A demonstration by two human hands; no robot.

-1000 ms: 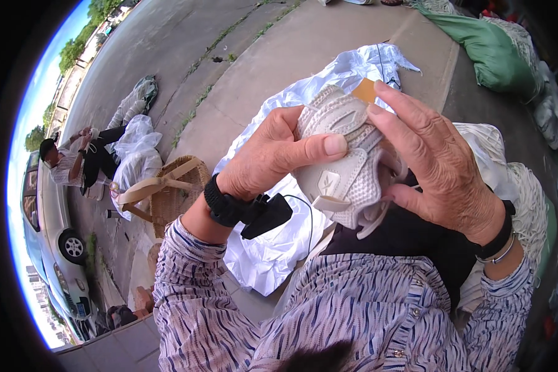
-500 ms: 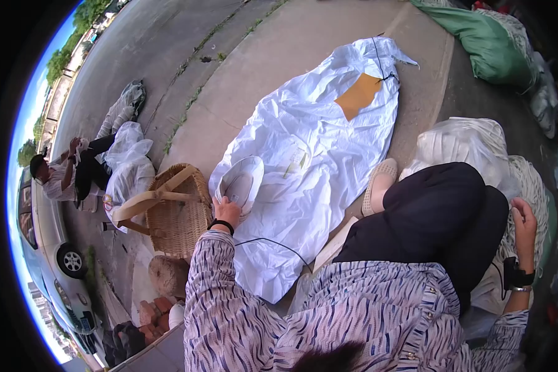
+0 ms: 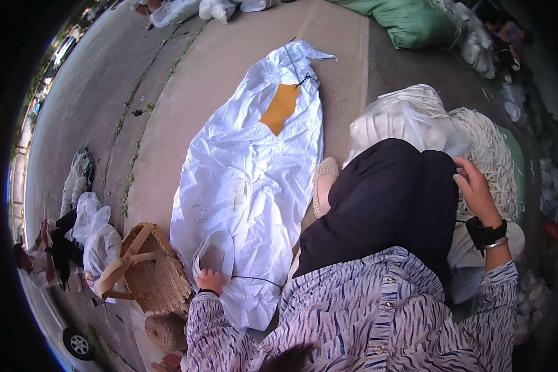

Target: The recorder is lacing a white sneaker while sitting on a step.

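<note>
With left hand (image 3: 209, 281) gripping near end of a pale shoe (image 3: 217, 251), just right of a wicker basket (image 3: 158, 282), holds it on a crumpled white sheet (image 3: 254, 146), well short of a flat orange-brown piece (image 3: 281, 110). Past black trousers (image 3: 378, 204), holds right hand (image 3: 472, 184) with fingers loosely curled, slightly parted, near white cords (image 3: 485, 155); hard to tell if touching either.

The person wore a sleeved white shirt (image 3: 347, 310) with wavy navy and mauve streaks, fastened by shiny buttons (image 3: 389, 305), and black trousers (image 3: 378, 192). A beige shoe (image 3: 327, 166) was finely dotted. The left hand (image 3: 209, 279) had a thin black band (image 3: 209, 291); the right hand (image 3: 477, 187), a chunky black strap (image 3: 487, 234) and silvery bracelet (image 3: 495, 244).
</note>
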